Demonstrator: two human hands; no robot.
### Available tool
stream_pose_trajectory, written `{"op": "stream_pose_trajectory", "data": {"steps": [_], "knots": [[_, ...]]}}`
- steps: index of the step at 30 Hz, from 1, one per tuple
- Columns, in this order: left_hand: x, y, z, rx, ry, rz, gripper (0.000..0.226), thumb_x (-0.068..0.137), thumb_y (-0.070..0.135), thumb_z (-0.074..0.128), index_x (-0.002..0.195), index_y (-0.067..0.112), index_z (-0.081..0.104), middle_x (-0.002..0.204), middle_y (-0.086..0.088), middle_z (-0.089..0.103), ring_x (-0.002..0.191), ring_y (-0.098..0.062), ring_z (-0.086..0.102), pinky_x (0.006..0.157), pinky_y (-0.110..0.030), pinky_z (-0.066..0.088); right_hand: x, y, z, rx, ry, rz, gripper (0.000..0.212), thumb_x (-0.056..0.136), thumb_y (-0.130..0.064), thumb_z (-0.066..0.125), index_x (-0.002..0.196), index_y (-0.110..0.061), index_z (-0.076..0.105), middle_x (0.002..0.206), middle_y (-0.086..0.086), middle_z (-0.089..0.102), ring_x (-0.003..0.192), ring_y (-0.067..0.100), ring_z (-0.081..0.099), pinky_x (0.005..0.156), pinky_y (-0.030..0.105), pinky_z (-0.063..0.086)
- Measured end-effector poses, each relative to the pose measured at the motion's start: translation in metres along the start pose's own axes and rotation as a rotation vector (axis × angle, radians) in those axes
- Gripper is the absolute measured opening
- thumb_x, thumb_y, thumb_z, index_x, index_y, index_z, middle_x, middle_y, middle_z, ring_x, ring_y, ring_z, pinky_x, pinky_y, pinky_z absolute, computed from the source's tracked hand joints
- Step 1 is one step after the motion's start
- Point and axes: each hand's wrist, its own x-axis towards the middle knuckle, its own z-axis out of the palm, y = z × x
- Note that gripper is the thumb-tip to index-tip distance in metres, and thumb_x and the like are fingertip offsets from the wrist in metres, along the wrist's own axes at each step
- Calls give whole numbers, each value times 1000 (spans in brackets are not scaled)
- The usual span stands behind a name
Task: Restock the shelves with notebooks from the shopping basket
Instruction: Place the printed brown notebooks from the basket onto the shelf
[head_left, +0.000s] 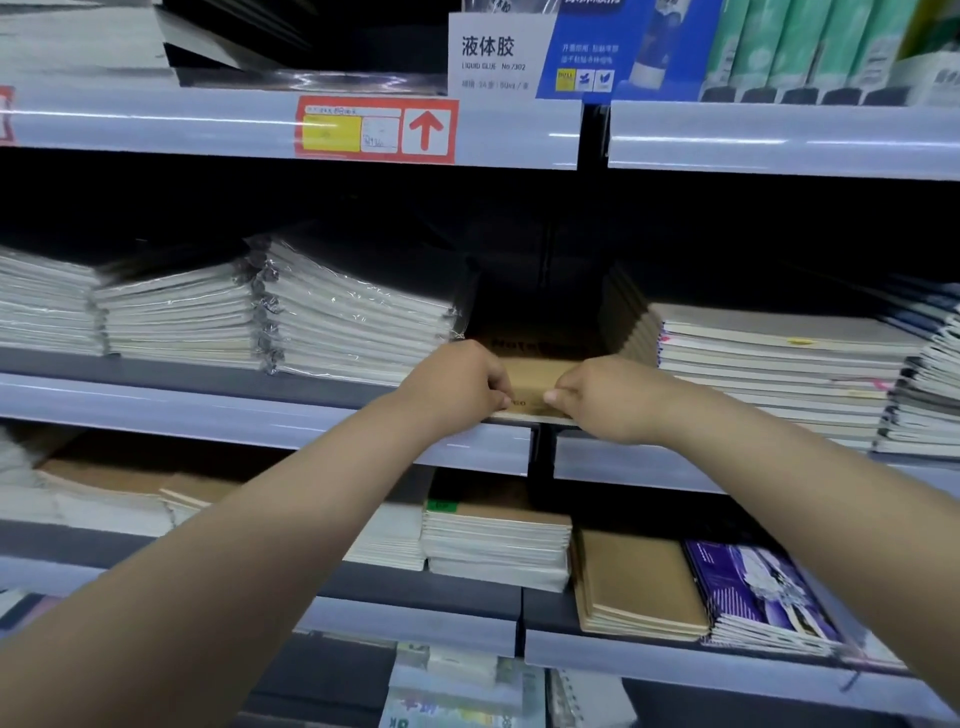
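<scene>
Left hand (457, 379), right hand (605, 397) pinch brown notebook (535, 376) between.

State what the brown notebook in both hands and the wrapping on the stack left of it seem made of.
Brown notebook: likely kraft card, matte, no glare. Wrapping: thin clear plastic film, judging by its crinkles and shiny highlights.

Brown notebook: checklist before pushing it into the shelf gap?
1. Left hand grips notebook at its near edge: ok.
2. Right hand grips the same edge: ok.
3. Notebook lined up with gap between wrapped stack and right stack: ok.
4. Notebook lies flat: ok.
5. Back of gap free: cannot tell, too dark.
</scene>
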Motion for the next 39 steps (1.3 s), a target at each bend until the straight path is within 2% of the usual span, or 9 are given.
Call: {"op": "stream_pose_trajectory", "data": {"steps": [3,5,8,13,19,23,29,35,39], "knots": [[8,2,-1,-77,-46,-26,5,82,19,75,86,20,77,77,14,66,78,-5,62,66,-18,50,3,2,0,33,-12,-18,31,101,-33,45,78,-17,59,82,2,57,86,23,53,70,30,39],[12,2,-4,-76,-90,-33,7,79,21,78,85,24,76,78,17,67,76,0,62,65,-13,47,4,4,-2,36,6,-39,12,93,-25,59,99,-18,68,100,3,64,95,23,57,79,31,47],[18,0,-8,-69,-156,-28,14,74,26,82,86,27,75,81,17,68,77,3,62,67,-11,44,5,4,-3,19,21,-33,25,83,-17,71,108,-19,67,106,2,63,98,23,59,84,33,50],[25,-3,-4,-4,-141,9,19,74,27,82,93,25,76,84,19,67,77,5,59,67,-10,41,18,-3,2,-41,101,9,23,87,-5,62,108,-11,67,106,9,64,92,27,61,68,28,44],[33,-7,16,15,-37,-12,22,86,21,72,107,16,73,105,2,70,98,-13,62,82,-20,43,34,-3,9,-44,145,85,34,85,5,51,115,-9,62,100,10,58,81,27,52,68,30,44],[37,-7,23,22,31,-59,25,90,21,68,114,15,71,114,-3,67,103,-15,59,82,-19,38,41,-2,9,-33,177,104,37,87,7,46,118,-7,61,111,15,59,89,31,56,69,32,43],[41,-5,24,-11,67,-95,22,89,21,69,110,16,72,112,-2,68,102,-14,60,82,-17,38,48,4,6,10,187,131,29,92,-3,50,117,-8,64,113,15,61,98,31,59,73,31,45],[15,7,12,-217,137,-11,13,88,11,67,96,14,76,90,5,69,74,4,57,68,0,39,43,3,3,84,147,71,27,95,-11,53,119,-6,63,114,13,63,102,28,59,82,30,48],[-29,27,15,-475,373,30,17,88,3,61,96,15,72,88,8,68,85,-4,65,82,-15,50,12,-10,6,322,426,-92,21,94,-14,52,109,-12,66,105,5,63,97,21,56,73,23,35]]}}
